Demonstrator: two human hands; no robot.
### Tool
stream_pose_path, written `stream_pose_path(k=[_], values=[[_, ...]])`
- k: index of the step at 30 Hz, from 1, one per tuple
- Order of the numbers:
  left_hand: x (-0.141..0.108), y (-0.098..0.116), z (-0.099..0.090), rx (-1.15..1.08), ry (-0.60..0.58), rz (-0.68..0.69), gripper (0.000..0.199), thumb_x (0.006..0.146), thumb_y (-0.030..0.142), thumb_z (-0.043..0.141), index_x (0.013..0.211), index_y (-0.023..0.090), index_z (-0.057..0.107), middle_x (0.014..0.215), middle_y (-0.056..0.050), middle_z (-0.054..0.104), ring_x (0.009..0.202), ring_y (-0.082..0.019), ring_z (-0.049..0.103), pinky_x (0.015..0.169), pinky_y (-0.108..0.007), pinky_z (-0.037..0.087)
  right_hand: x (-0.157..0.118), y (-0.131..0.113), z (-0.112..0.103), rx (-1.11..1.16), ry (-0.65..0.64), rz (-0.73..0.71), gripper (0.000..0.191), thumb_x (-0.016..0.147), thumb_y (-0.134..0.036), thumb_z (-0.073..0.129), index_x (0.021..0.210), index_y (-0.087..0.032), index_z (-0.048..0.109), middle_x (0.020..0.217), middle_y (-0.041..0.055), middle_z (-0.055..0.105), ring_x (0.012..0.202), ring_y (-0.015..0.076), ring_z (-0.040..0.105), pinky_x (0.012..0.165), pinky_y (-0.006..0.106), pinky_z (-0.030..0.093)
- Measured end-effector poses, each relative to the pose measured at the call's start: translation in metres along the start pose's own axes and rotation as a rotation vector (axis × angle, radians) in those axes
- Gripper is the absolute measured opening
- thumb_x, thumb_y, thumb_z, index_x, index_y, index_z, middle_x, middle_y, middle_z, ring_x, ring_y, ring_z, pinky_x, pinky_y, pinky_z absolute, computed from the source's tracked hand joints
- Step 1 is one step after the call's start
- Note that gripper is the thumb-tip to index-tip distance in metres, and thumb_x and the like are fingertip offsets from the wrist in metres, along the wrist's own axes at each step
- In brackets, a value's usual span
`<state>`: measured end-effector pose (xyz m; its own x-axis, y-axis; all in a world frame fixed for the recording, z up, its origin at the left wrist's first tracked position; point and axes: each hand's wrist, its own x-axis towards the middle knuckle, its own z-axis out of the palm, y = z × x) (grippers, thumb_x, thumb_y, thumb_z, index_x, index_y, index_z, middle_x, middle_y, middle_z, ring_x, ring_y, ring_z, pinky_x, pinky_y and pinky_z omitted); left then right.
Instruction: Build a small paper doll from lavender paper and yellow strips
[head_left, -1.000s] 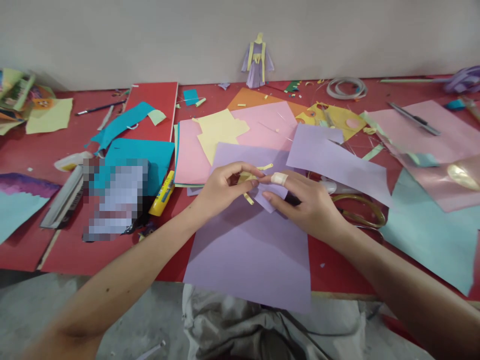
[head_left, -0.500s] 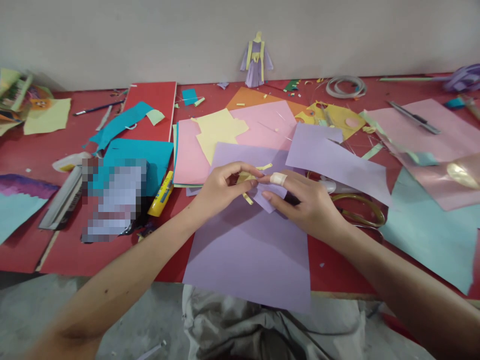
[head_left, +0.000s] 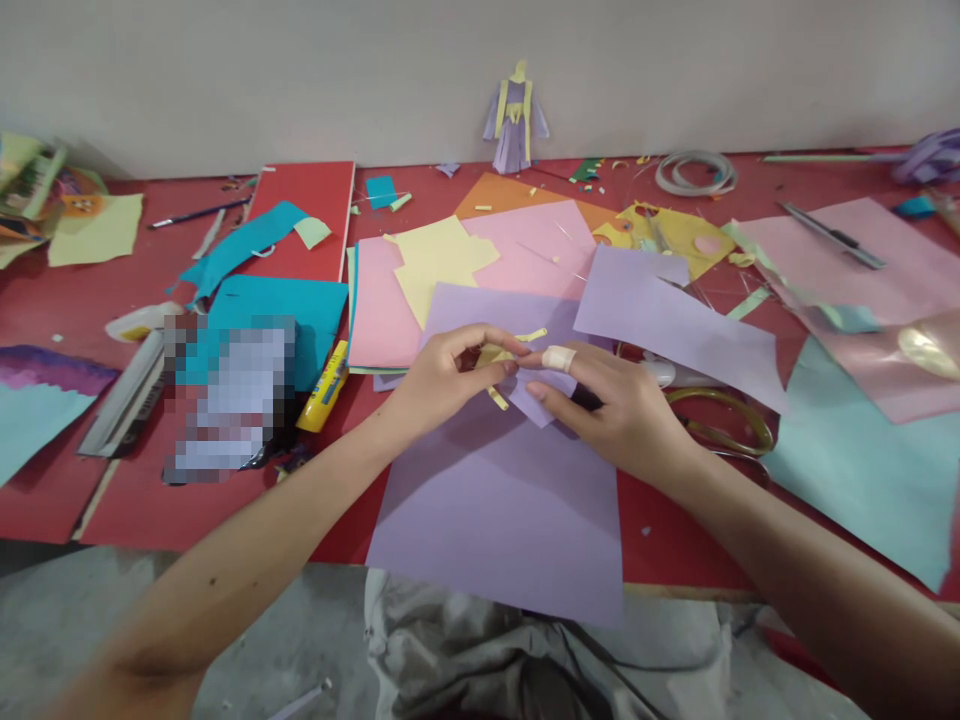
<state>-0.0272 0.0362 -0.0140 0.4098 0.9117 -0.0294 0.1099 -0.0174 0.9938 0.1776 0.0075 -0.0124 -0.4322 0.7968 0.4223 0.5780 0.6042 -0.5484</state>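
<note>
My left hand [head_left: 465, 367] is closed, thumb and fingertips pinching a small paper figure [head_left: 541, 405] of purple paper with yellow rolled ends [head_left: 497, 398]. From the other side my right hand [head_left: 604, 392] grips the purple part between thumb and index finger; a beige bandage [head_left: 558, 359] wraps that index finger. Both hands' fingertips meet over the figure and hide its middle. Under them lies a large sheet of purple paper [head_left: 499, 520], its near end hanging past the table edge. Against the wall a finished-looking paper doll [head_left: 516, 120] in purple and yellow stands upright.
A yellow glue stick [head_left: 324, 386] and a blurred-out rectangular object [head_left: 236, 400] lie left. Scissors with yellowish handles [head_left: 724, 420] lie partly beneath a purple sheet [head_left: 679, 320] at right. Further right, a cutter knife [head_left: 832, 237] rests on pink paper [head_left: 900, 290]. Coiled clear tubing [head_left: 696, 175] sits behind.
Almost nothing differs. The whole view has shifted very slightly, and both hands keep the same hold on the paper figure.
</note>
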Motion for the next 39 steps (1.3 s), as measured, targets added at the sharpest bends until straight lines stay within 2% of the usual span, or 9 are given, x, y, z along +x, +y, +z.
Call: stream_pose_path(k=[17,29,39], values=[[0.0008,0.0007,0.0004,-0.056,-0.002,-0.026,0.017,0.083,0.028,0.071,0.096,0.017,0.072,0.083,-0.002,0.065,0.072,-0.012,0.058,0.062,-0.022,0.049,-0.0002,0.0002,-0.0003,-0.010,-0.027,0.025,0.019,0.095,-0.027,0.059,0.112,-0.023,0.067,0.097,0.0047,0.075,0.081,0.0180,0.071,0.071,0.030,0.055],[-0.0001,0.0004,0.0004,-0.026,0.001,-0.034,0.017,0.084,0.028,0.069,0.098,0.018,0.072,0.084,-0.001,0.066,0.071,-0.012,0.058,0.064,-0.023,0.050,-0.0007,0.0005,-0.0009,-0.051,-0.036,0.011,0.019,0.095,-0.026,0.059,0.112,-0.020,0.065,0.105,0.0063,0.075,0.093,0.0198,0.072,0.076,0.031,0.055],[0.0001,0.0017,0.0005,-0.065,-0.034,-0.031,0.016,0.084,0.026,0.069,0.098,0.018,0.071,0.083,-0.001,0.066,0.074,-0.012,0.061,0.069,-0.024,0.052,-0.0019,0.0019,-0.0009,-0.037,-0.071,0.046,0.020,0.096,-0.030,0.058,0.114,-0.024,0.064,0.107,0.0054,0.075,0.095,0.0220,0.072,0.077,0.034,0.056]])
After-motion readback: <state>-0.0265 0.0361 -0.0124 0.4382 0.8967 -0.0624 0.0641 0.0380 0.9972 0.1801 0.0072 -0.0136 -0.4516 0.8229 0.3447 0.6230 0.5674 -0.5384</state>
